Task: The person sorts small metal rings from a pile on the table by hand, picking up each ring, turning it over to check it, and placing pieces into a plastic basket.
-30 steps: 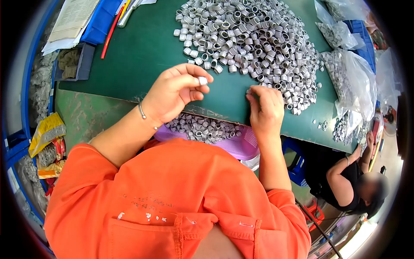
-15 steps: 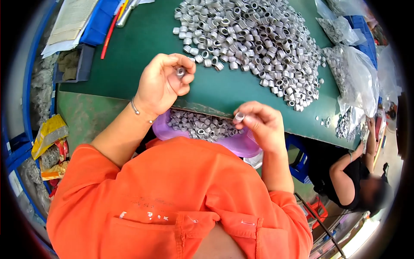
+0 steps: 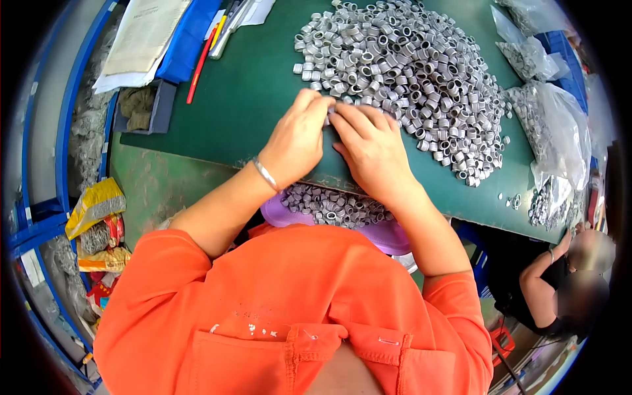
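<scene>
My left hand (image 3: 297, 139) and my right hand (image 3: 372, 148) meet at the near edge of a pile of small grey metal rings (image 3: 401, 59) on the green table. The left fingers are closed in a pinch, and a bit of a metal ring (image 3: 328, 118) shows at their tips. Curled fingers of the right hand reach the same spot, backs up; what lies under them is hidden. Below the table edge, a purple basin (image 3: 280, 209) in front of my body holds more rings (image 3: 336, 205).
Papers (image 3: 145, 36), a blue tray (image 3: 187, 43), a red pencil (image 3: 201, 69) and a grey bin (image 3: 161, 108) sit at the left. Plastic bags of rings (image 3: 553, 125) line the right side. A co-worker (image 3: 546, 289) sits at the lower right.
Both hands have moved forward and together at the pile's edge. The right hand has left the space over the basin and turned palm down. The view has shifted slightly.
</scene>
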Motion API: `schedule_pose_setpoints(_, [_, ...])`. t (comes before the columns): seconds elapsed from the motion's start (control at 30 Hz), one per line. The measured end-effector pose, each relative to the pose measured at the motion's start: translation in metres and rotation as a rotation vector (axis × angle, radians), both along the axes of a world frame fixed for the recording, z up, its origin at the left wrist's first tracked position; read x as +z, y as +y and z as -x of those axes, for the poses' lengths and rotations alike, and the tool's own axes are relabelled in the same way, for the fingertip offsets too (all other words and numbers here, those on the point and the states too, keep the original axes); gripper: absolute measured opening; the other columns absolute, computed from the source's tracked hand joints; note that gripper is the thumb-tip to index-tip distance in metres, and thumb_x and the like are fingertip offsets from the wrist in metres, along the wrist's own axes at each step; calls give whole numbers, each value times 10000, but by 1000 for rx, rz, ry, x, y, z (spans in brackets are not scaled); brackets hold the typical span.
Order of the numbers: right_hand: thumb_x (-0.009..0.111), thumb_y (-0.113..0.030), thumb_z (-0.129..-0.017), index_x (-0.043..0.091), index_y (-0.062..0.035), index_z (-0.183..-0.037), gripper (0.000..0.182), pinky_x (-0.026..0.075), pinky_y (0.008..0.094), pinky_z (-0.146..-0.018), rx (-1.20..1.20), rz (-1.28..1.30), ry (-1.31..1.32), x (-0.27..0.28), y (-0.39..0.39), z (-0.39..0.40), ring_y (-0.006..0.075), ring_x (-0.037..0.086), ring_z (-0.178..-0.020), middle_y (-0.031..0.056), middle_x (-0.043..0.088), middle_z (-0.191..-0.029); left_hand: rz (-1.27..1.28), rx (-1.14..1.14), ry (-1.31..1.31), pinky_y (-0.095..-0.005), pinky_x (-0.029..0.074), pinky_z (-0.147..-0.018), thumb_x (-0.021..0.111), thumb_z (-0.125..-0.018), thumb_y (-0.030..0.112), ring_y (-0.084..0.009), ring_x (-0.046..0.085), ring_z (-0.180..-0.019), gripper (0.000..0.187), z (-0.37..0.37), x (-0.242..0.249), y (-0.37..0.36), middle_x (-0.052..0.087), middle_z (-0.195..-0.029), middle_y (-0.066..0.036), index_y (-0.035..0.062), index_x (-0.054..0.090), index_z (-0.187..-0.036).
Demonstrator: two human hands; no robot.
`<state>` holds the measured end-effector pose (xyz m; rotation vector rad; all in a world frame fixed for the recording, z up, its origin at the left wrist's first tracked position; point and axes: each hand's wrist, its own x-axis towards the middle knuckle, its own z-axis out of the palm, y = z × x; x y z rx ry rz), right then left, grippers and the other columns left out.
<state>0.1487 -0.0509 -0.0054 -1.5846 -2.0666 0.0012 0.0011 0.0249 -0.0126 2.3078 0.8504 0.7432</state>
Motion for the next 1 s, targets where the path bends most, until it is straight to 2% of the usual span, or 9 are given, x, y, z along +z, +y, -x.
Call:
schedule_pose_setpoints(0.1, [659,-63,-697,587,-41,-1054,366,414,380,-855,-39,-16,84,-14,-28,-12,255,533,-1031,61,555,-1156,112,-150,-52,-305,484,-721,420,-766,-155,-220,562,-757,375,-4,0,-18,500,-1016,-162,-70,520,-1117])
schedule_pose_setpoints(0.27, [675,9,-722,600,-19,-1051,339,439,393,-866,-85,3,426,-10,-61,-29,308,549,-991,136,563,-1137,258,-187,-126,-296,492,-693,422,-798,-126,-200,568,-718,383,-16,2,-34,508,-1016,-147,-38,502,-1162])
schedule_pose_setpoints(0.37, [627,45,-774,613,-10,-977,211,464,328,-784,-435,-189,584,-10,-79,-45,264,571,-907,141,590,-1011,391,-89,-136,-225,478,-600,436,-872,-63,-103,550,-722,317,-9,-2,-29,521,-1008,-91,6,515,-1171])
schedule_pose_setpoints(0.43, [615,74,-767,618,-8,-913,167,471,298,-687,-468,-122,645,-10,-87,-54,231,575,-808,121,589,-924,400,-62,-184,-200,454,-586,453,-893,-29,-77,532,-720,270,-4,-6,-28,529,-995,-73,-1,525,-1151])
schedule_pose_setpoints(0.5, [625,83,-751,621,-2,-869,145,467,290,-628,-376,-102,504,-6,-88,-52,223,568,-717,111,579,-847,444,-31,-220,-193,443,-576,465,-893,-19,-71,524,-708,255,-3,-8,-29,539,-987,-72,-3,529,-1140])
schedule_pose_setpoints(0.73, [706,-16,-720,609,-15,-923,225,458,350,-660,-367,14,318,-16,-74,-25,293,546,-766,120,558,-864,395,-30,-227,-189,430,-565,474,-888,-23,-68,516,-681,222,-4,-7,-30,544,-979,-66,-6,554,-1095])
schedule_pose_setpoints(0.83, [668,43,-750,605,-1,-914,182,483,284,-667,-405,77,656,-13,-82,-26,210,587,-752,100,578,-898,406,-34,-250,-190,426,-560,476,-885,-28,-67,516,-679,213,-3,-8,-29,545,-977,-65,-6,563,-1078])
schedule_pose_setpoints(0.9, [625,83,-788,614,12,-960,186,495,244,-679,-368,145,1228,-10,-87,-29,145,593,-769,65,589,-946,417,-41,-265,-189,423,-559,476,-884,-31,-67,516,-679,213,-5,-9,-30,545,-974,-65,-7,564,-1077])
schedule_pose_setpoints(1.0, [607,56,-828,605,33,-1050,224,512,238,-691,-286,282,1674,-10,-94,-39,142,612,-820,87,625,-974,416,-50,-267,-186,419,-562,477,-886,-30,-63,511,-681,209,-4,-9,-29,545,-976,-64,-10,563,-1075])
